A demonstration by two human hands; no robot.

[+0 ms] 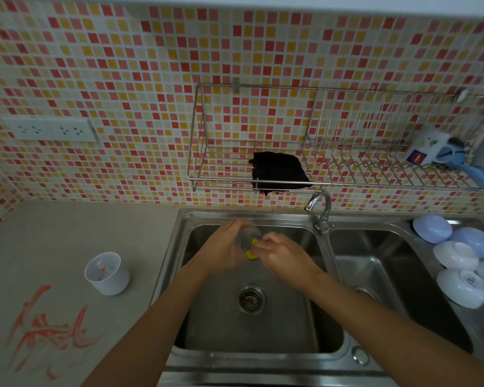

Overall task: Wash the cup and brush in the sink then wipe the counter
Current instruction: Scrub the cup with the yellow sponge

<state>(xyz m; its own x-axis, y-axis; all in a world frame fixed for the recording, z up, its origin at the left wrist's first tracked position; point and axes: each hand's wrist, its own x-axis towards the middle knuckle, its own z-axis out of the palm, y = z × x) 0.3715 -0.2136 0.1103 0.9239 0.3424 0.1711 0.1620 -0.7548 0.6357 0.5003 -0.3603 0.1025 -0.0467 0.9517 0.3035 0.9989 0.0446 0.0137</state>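
Observation:
Over the left basin of the steel sink, my left hand grips a clear cup that lies tilted on its side. My right hand presses a yellow sponge against the cup's mouth. A white cup with orange smears inside stands upright on the grey counter, left of the sink. Orange streaks stain the counter in front of it. I see no brush.
The faucet stands between the two basins with no water visible. A wire rack on the tiled wall holds a dark cloth. Several white bowls lie upside down right of the sink. A wall socket sits at the left.

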